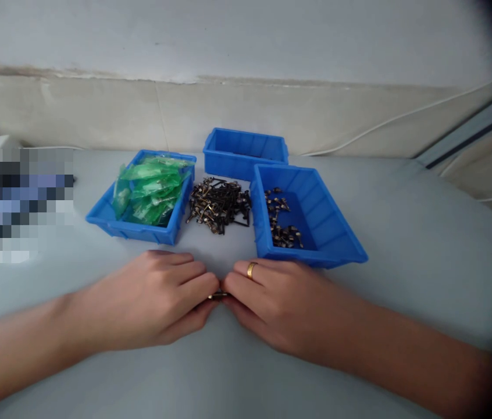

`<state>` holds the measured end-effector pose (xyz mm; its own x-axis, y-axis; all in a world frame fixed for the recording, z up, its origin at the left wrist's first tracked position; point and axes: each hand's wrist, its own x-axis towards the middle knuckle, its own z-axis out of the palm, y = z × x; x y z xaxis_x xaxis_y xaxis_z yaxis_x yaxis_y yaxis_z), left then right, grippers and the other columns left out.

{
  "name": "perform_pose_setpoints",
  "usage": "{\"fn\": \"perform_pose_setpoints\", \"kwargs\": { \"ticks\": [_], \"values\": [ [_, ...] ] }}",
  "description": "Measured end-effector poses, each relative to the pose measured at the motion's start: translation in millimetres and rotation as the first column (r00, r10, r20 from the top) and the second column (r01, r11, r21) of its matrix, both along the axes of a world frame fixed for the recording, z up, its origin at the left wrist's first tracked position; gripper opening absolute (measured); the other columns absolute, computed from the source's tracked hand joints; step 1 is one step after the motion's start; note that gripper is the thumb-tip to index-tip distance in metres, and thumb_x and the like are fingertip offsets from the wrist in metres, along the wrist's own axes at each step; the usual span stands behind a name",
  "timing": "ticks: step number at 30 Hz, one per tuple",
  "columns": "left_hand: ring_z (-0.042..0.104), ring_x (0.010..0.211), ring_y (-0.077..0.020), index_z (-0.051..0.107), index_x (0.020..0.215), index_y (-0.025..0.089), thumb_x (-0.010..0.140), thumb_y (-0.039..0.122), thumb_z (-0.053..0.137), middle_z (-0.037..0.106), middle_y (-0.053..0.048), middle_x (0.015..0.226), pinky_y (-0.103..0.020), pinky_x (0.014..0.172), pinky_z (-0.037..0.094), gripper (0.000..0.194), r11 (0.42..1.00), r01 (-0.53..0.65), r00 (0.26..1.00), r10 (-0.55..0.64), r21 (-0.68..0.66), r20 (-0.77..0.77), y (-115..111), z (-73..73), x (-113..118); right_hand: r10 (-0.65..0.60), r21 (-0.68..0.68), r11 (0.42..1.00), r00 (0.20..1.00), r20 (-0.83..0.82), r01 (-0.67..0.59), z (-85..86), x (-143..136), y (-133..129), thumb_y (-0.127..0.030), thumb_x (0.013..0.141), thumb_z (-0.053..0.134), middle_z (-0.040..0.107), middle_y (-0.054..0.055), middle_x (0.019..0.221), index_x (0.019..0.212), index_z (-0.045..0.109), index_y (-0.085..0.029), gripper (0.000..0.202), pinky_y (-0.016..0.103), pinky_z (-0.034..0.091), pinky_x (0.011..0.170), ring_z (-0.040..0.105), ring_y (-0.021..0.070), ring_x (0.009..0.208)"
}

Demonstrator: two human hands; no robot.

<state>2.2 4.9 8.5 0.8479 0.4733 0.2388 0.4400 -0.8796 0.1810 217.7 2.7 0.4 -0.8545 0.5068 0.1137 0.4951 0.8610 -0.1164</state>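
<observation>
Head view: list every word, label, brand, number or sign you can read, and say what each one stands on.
None can be read.
The three blue bins show plain walls with no label.
The green plastic bags show no legible print.
The pixelated patch at the left edge hides whatever is there.
The small metal part, pinched between left hand and right hand, is too small to show marks.

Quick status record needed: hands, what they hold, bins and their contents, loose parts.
left hand: fingertips pinch small metal part
right hand: pinches same part, ring on finger
left bin: green plastic bags
right bin: a few dark metal parts
rear bin: contents hidden
loose pile: dark parts on table between bins
</observation>
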Motion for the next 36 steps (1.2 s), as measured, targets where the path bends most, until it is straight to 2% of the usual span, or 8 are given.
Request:
{"fn": "perform_pose_setpoints", "kwargs": {
  "ticks": [36],
  "values": [
    [0.052,0.058,-0.0150,0.056,0.071,0.016,0.098,0.020,0.039,0.055,-0.001,0.064,-0.028,0.051,0.039,0.031,1.000,-0.011,1.000,0.011,-0.009,-0.007,0.0,2.1,0.6,0.014,0.021,1.000,1.000,-0.024,-0.014,3.7,-0.2,1.0,-0.010,0.087,0.053,0.059,0.002,0.076,0.085,0.054,-0.016,0.007,0.031,0.039,0.055,0.057,0.0185,0.065]
  ]
}}
